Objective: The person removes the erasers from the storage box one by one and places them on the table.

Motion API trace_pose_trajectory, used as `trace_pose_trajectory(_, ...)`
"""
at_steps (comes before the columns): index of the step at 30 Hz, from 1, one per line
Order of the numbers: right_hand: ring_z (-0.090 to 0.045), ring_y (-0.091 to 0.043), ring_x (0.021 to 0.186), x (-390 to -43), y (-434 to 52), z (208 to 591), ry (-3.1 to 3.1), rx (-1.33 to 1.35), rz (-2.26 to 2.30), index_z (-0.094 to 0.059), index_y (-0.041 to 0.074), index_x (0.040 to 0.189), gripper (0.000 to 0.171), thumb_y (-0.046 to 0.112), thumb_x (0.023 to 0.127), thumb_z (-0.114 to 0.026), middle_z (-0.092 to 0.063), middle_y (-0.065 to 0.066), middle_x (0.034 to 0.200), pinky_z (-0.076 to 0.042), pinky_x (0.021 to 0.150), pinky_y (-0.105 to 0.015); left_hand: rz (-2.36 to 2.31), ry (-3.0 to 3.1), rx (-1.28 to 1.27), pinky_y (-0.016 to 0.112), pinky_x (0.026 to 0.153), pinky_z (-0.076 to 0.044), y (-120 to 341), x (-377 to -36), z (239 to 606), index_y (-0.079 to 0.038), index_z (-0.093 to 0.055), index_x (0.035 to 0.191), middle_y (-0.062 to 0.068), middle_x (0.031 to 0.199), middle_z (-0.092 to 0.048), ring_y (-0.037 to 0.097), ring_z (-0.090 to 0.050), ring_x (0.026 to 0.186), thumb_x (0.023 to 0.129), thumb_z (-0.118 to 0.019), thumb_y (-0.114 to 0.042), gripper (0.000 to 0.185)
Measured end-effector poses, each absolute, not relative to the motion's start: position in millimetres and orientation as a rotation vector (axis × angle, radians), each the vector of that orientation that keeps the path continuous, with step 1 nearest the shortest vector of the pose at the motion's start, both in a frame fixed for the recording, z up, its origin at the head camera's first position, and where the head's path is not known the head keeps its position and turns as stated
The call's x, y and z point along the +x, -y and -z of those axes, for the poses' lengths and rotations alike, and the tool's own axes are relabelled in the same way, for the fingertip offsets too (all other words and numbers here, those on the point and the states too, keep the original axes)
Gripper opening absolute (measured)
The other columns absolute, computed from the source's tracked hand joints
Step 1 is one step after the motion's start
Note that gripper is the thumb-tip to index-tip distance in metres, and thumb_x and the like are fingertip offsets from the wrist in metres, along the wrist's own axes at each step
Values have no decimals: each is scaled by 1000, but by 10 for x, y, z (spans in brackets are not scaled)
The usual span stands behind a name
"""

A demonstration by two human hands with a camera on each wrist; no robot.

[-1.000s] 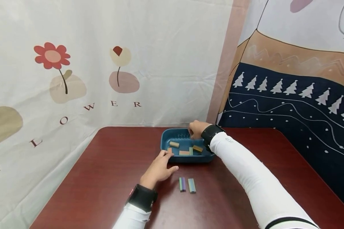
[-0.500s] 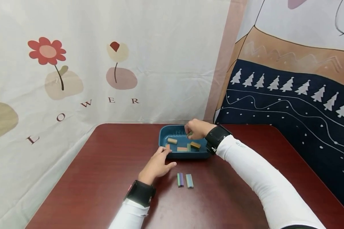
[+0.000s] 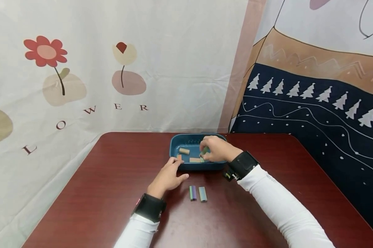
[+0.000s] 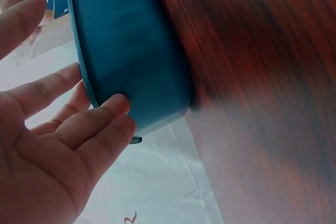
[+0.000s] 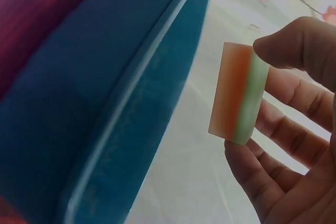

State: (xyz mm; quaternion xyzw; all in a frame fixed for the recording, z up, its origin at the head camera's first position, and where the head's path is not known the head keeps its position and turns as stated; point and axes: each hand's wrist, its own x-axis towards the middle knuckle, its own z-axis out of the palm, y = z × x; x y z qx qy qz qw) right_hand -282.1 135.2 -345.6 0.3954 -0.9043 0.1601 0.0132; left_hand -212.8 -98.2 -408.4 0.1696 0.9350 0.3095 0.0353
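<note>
A blue tray (image 3: 176,142) sits on the dark red table (image 3: 106,186) and holds several small coloured blocks. My right hand (image 3: 213,148) hovers over the tray and pinches an orange and green block (image 5: 237,94) between thumb and fingers; in the head view that block (image 3: 204,151) shows as a dark green sliver. My left hand (image 3: 167,176) rests against the tray's near left corner (image 4: 131,72) with straight fingers touching its wall. A tan cylinder block (image 3: 184,151) lies in the tray. Two striped blocks (image 3: 197,193) lie side by side on the table in front of the tray.
Printed cloth backdrops hang right behind the table: a flower pattern (image 3: 47,55) on the left, dark blue with white trees (image 3: 310,94) on the right. The table's far right corner (image 3: 293,136) is rounded.
My right hand has drawn back from the tray's far side toward its near edge, lifting a block out between its fingers. The left hand has stayed at the tray's corner.
</note>
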Motion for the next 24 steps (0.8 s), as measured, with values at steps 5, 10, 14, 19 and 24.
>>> trace_pose_trajectory(5,-59,-14,88,-2673,-1407,3551,2768,1218,-587,-70,14,93,10,13,83,-71,-60,2,98,-51,74,-31,-928,-2883,528,47,96,-44,981,-2124,4091,-3,-50,140,12,134,-42,30,-52,117,93,-67,-30,57)
trace_pose_trajectory(10,-58,-11,86,-2544,-1458,3677,2716,1252,-632,-69,16,90,8,14,83,-71,-61,4,98,-50,75,-32,-925,-2887,532,48,95,-44,981,-2117,4098,-3,-50,140,14,135,-42,31,-52,117,93,-67,-29,56)
trace_pose_trajectory(14,-59,-13,91,-2459,-1489,3753,2682,1278,-678,-69,17,88,8,13,82,-71,-60,5,96,-51,79,-34,-932,-2891,524,48,95,-44,995,-2121,4106,-3,-50,140,13,135,-42,31,-52,116,93,-67,-29,57)
trace_pose_trajectory(19,-58,-13,93,-2351,-1539,3828,2680,1267,-696,-69,18,87,8,15,80,-71,-60,8,94,-52,78,-32,-923,-2897,516,47,97,-43,996,-2148,4123,-4,-49,142,13,136,-41,30,-51,118,93,-67,-32,59)
trace_pose_trajectory(24,-55,-10,86,-2243,-1588,3906,2741,1237,-750,-69,19,84,8,15,78,-73,-60,9,93,-51,69,-26,-914,-2886,502,47,98,-43,977,-2160,4091,-4,-47,143,13,138,-40,31,-50,120,93,-67,-32,60)
